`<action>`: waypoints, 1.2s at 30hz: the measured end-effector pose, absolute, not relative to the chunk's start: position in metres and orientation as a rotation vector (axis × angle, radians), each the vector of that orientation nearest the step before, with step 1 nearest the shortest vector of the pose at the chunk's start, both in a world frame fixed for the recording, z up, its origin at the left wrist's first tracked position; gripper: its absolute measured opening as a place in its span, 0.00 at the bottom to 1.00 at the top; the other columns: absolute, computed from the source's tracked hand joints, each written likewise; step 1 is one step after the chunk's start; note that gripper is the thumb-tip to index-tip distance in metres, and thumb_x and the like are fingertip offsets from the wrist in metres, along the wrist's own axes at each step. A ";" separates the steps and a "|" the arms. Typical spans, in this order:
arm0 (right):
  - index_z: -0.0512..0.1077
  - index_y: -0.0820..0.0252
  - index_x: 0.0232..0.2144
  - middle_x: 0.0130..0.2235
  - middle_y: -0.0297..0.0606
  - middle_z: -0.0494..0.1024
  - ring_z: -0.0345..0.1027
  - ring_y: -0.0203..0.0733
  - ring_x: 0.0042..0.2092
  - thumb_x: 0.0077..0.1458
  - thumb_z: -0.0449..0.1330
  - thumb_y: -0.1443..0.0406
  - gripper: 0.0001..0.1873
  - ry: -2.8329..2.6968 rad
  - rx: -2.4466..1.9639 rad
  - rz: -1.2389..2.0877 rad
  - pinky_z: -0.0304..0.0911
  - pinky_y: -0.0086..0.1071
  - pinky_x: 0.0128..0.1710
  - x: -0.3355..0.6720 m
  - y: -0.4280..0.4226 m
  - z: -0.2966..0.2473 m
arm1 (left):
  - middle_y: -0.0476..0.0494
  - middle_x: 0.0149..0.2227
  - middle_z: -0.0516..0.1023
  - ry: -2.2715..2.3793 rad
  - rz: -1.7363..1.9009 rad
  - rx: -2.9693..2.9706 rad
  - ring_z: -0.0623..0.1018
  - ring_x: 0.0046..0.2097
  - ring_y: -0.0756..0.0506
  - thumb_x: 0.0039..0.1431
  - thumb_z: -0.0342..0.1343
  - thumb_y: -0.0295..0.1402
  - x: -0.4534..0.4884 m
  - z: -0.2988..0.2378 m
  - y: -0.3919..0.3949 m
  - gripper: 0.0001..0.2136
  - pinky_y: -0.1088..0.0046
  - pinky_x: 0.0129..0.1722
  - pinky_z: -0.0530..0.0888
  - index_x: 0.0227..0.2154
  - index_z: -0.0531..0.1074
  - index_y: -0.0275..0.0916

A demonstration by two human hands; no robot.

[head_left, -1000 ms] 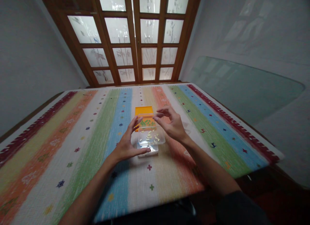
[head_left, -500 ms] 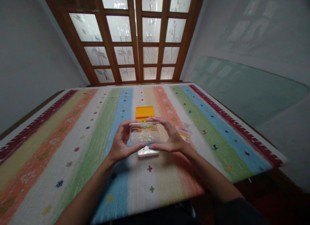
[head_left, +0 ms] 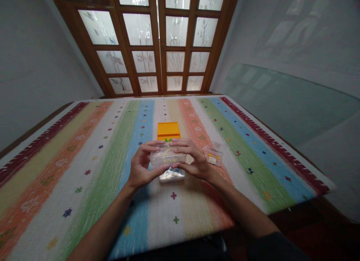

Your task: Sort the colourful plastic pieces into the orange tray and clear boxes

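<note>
Between both hands is a clear plastic box with small pale yellow-green pieces showing through it. My left hand grips its left end, thumb along the near side and fingers over the top. My right hand holds the other end the same way, its fingers lying across the lid. Under and just nearer than the box, a second clear case with a shiny look rests on the cloth. Behind the fingers stands an open orange case, with bits of green at its near part, partly hidden by my hands.
To the right of my right hand lies a small clear box holding yellow pieces and a white patch. A striped, patterned cloth covers the table. Wooden doors with frosted panes stand beyond the far edge, and walls flank both sides.
The box's lid has come down flat, and my right hand's fingers have lowered and moved over its top. More of the small box on the right now shows.
</note>
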State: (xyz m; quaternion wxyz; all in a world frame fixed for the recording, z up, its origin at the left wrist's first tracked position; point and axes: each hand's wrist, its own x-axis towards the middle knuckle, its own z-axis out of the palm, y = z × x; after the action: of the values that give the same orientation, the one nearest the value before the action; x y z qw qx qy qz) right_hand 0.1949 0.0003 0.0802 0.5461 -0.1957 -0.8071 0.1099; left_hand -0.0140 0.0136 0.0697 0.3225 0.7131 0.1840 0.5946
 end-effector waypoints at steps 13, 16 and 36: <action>0.70 0.49 0.55 0.54 0.42 0.77 0.68 0.48 0.59 0.64 0.63 0.64 0.18 -1.932 -0.460 0.263 0.67 0.50 0.57 0.195 -0.001 0.076 | 0.38 0.48 0.81 0.469 1.523 1.920 0.81 0.50 0.41 0.50 0.73 0.30 -0.018 0.063 0.015 0.18 0.60 0.50 0.80 0.38 0.69 0.39; 0.69 0.50 0.56 0.55 0.43 0.76 0.67 0.49 0.60 0.62 0.64 0.65 0.21 -1.982 -0.504 0.273 0.65 0.53 0.59 0.199 -0.003 0.079 | 0.36 0.49 0.79 0.506 1.491 1.968 0.80 0.52 0.40 0.50 0.74 0.31 -0.021 0.063 0.016 0.20 0.59 0.51 0.79 0.40 0.69 0.40; 0.59 0.53 0.63 0.58 0.49 0.67 0.62 0.52 0.62 0.55 0.66 0.67 0.36 -2.214 -0.638 0.527 0.65 0.53 0.59 0.218 -0.012 0.043 | 0.34 0.59 0.72 0.608 0.968 2.295 0.75 0.59 0.35 0.52 0.68 0.29 -0.039 0.036 0.011 0.38 0.50 0.60 0.73 0.65 0.59 0.45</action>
State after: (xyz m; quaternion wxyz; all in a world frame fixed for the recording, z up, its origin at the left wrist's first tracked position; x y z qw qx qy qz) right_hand 0.2181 -0.0125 0.0425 0.3793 -0.2497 -0.8667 0.2065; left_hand -0.0395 0.0115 0.0362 0.2849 0.8580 0.2273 0.3618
